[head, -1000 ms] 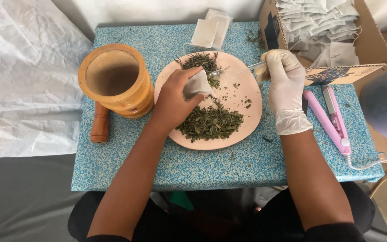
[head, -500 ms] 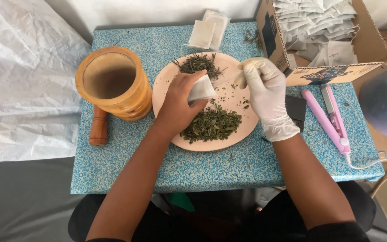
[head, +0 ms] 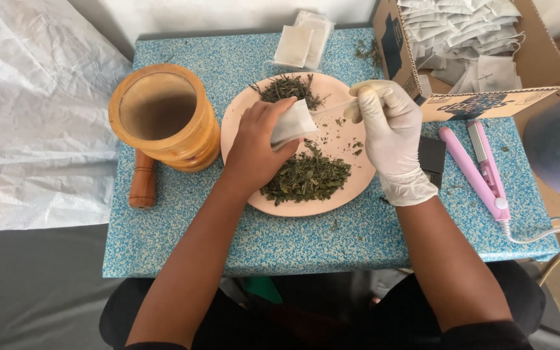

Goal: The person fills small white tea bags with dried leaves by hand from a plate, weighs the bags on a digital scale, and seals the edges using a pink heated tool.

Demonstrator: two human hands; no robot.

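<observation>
Two hands working over one pink plate (head: 358, 185) on the blue counter (head: 228, 240): left hand (head: 254, 146) pinching one small white sachet (head: 293, 123), gloved right hand (head: 390, 129) gripping one pale spoon (head: 335, 108) at its mouth. Two herb piles (head: 306, 176) lying on the plate; one wooden mortar (head: 163, 120) and one pestle (head: 142, 181) sitting left.

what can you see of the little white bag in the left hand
The small white paper-like filter bag is flat, roughly rectangular and slightly creased. The bare left hand pinches it in a grip at its lower edge, tilted above the round pink plate that holds the dried green herb flakes. Its open end points toward the white-gloved right hand, whose thin pale utensil reaches its mouth. What is inside cannot be seen.
</observation>
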